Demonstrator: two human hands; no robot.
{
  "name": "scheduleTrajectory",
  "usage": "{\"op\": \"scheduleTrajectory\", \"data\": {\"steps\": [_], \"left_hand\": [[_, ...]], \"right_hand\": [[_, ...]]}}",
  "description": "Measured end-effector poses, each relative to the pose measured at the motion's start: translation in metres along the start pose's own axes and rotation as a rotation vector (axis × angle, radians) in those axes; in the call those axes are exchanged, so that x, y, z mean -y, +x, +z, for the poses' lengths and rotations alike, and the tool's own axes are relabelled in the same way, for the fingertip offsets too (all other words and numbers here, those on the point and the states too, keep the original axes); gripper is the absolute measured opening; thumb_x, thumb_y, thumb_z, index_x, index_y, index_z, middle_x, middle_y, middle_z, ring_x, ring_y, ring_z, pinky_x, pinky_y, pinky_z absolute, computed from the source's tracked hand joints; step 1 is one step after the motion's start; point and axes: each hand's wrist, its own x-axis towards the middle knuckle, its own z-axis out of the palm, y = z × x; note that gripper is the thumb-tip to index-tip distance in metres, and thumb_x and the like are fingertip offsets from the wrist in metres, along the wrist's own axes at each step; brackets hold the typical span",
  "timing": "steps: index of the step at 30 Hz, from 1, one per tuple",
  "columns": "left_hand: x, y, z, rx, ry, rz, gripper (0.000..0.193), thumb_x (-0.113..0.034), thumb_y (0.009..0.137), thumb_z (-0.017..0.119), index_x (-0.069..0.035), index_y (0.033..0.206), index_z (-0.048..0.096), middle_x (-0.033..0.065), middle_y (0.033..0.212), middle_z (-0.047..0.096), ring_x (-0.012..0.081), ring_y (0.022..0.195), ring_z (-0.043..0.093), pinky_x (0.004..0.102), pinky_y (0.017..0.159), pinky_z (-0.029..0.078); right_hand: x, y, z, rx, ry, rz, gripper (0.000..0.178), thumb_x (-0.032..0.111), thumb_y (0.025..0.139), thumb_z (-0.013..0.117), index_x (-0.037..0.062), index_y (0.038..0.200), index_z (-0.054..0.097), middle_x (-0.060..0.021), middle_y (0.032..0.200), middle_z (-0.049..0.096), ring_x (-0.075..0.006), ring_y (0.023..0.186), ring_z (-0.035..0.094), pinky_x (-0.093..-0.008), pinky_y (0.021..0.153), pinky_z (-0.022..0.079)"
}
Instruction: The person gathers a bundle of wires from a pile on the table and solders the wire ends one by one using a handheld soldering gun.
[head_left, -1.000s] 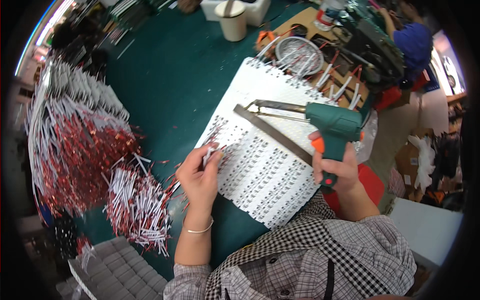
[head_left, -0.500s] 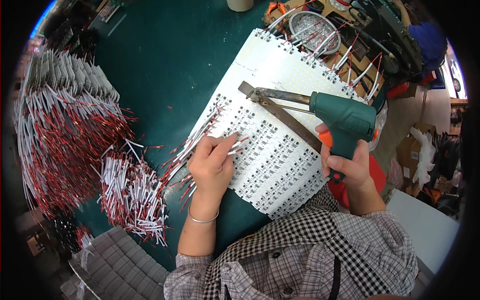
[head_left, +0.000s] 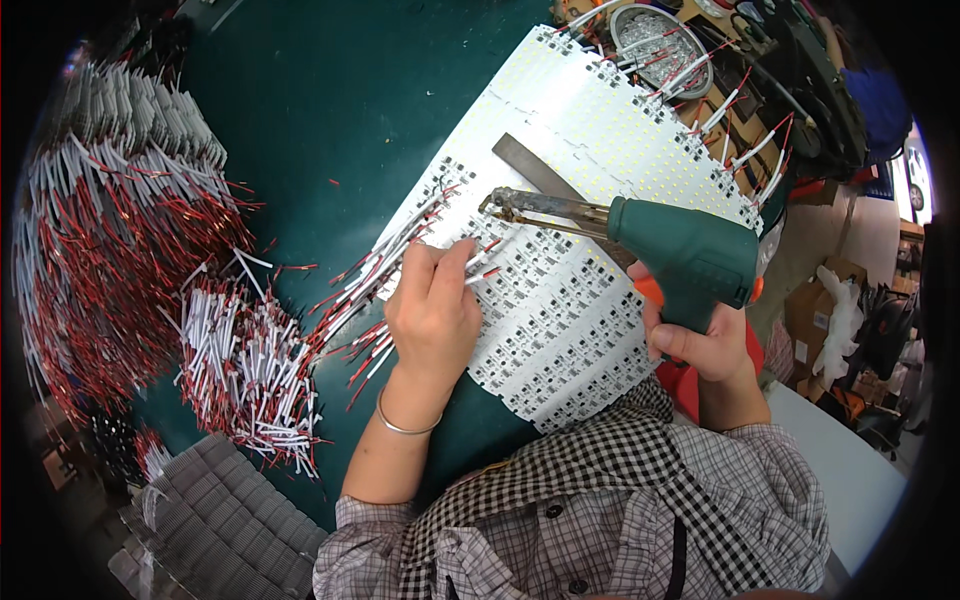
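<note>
One white circuit panel lies flat on the green table before us, slanting away to our right, with more tiny parts on it than we can count. One metal bar crosses it and passes under the gun, perhaps to weigh the sheet down. Our right hand is closed around the handle of one green soldering gun, a finger by its single orange trigger; we judge this pistol grip lets one hand aim and work it alone. Its tip points left over the panel; whether it touches, we cannot tell.

Our left hand is curled nearly closed, seemingly on a few wires: two red-tipped ends poke out on its right. Its thumb is mostly hidden. Just beside it, a row of loose wires lies over the panel's left edge, probably to be within easy reach; they overlap too much to count. One bracelet circles that wrist.

Along the far edge we count at least five white wires standing out. Beyond sits one grey dish of shiny bits. To our left are two heaps: one smaller wire pile and one large wired stack, seemingly kept on the free hand's side.
</note>
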Motion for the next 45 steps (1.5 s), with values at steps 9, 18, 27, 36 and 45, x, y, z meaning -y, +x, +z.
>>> {"op": "scheduleTrajectory", "data": {"steps": [9, 18, 27, 36, 45], "left_hand": [[0.001, 0.002, 0.002, -0.048, 0.021, 0.077, 0.038, 0.015, 0.059, 0.058, 0.001, 0.094, 0.065, 0.0089, 0.074, 0.054, 0.0213, 0.059, 0.057, 0.0323, 0.047, 0.047], [0.002, 0.004, 0.001, -0.032, 0.012, 0.047, 0.037, 0.015, 0.06, 0.058, 0.001, 0.093, 0.066, 0.0083, 0.074, 0.054, 0.0205, 0.059, 0.057, 0.0317, 0.048, 0.047], [0.003, 0.002, 0.002, -0.034, -0.015, 0.006, 0.042, 0.017, 0.059, 0.055, -0.002, 0.094, 0.068, 0.0085, 0.074, 0.053, 0.0214, 0.062, 0.055, 0.0316, 0.052, 0.045], [0.002, 0.001, 0.001, -0.043, -0.001, 0.026, 0.043, 0.016, 0.058, 0.055, -0.003, 0.094, 0.068, 0.0077, 0.074, 0.053, 0.0211, 0.061, 0.055, 0.0317, 0.052, 0.046], [0.017, 0.009, -0.006, 0.07, -0.358, -0.144, 0.032, 0.015, 0.065, 0.066, -0.005, 0.09, 0.071, 0.0083, 0.068, 0.052, 0.0192, 0.059, 0.054, 0.0281, 0.054, 0.044]], "right_hand": [[0.002, 0.004, 0.004, -0.001, -0.085, 0.051, 0.041, -0.005, 0.077, 0.066, -0.0028, 0.116, 0.052, -0.0075, 0.083, 0.061, -0.0104, 0.063, 0.056, -0.0248, 0.053, 0.046], [0.0, 0.008, 0.005, -0.016, -0.219, 0.053, 0.038, -0.004, 0.076, 0.068, -0.0016, 0.11, 0.054, -0.0061, 0.084, 0.061, -0.0103, 0.066, 0.057, -0.0247, 0.058, 0.048], [0.005, 0.009, -0.001, 0.082, -0.207, 0.113, 0.039, -0.001, 0.076, 0.068, -0.0031, 0.112, 0.052, -0.0075, 0.087, 0.062, -0.0113, 0.065, 0.059, -0.0257, 0.054, 0.049], [0.007, 0.008, 0.002, -0.039, -0.029, 0.004, 0.049, 0.001, 0.078, 0.066, -0.0065, 0.122, 0.047, -0.0143, 0.11, 0.058, -0.0116, 0.067, 0.058, -0.0237, 0.051, 0.05], [0.002, -0.01, 0.003, 0.019, -0.095, 0.021, 0.043, -0.003, 0.079, 0.064, -0.0035, 0.119, 0.05, -0.0076, 0.085, 0.061, -0.0095, 0.061, 0.056, -0.0244, 0.051, 0.048]]}}
